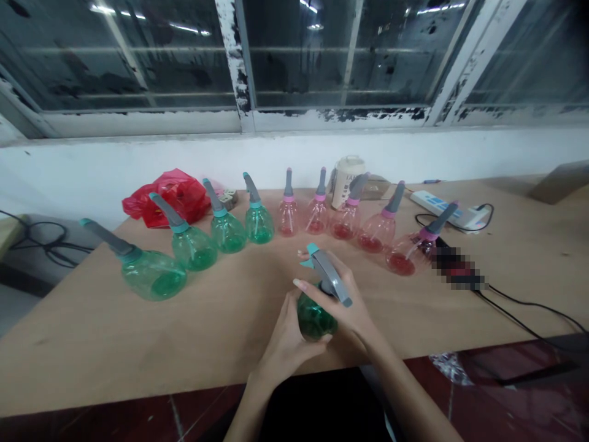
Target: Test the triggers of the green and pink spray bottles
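Note:
Near the table's front edge I hold a green spray bottle [317, 319] with a grey and turquoise spray head. My left hand [288, 341] is wrapped round the lower body from the left and below. The neck is in the grip of my right hand [343, 301], just under the spray head, with its thumb and fingers round the collar. Beyond my hands stands an arc of similar spray bottles. Several green ones [154, 276] are on the left, and several pink ones [377, 233] on the right, each with a little liquid at the bottom.
A red plastic bag [170, 196] lies at the back left of the wooden table [193, 344]. A paper cup [348, 178] is behind the pink bottles. On the right are a white power strip [446, 212], black cables [524, 301] and a cardboard box [559, 182].

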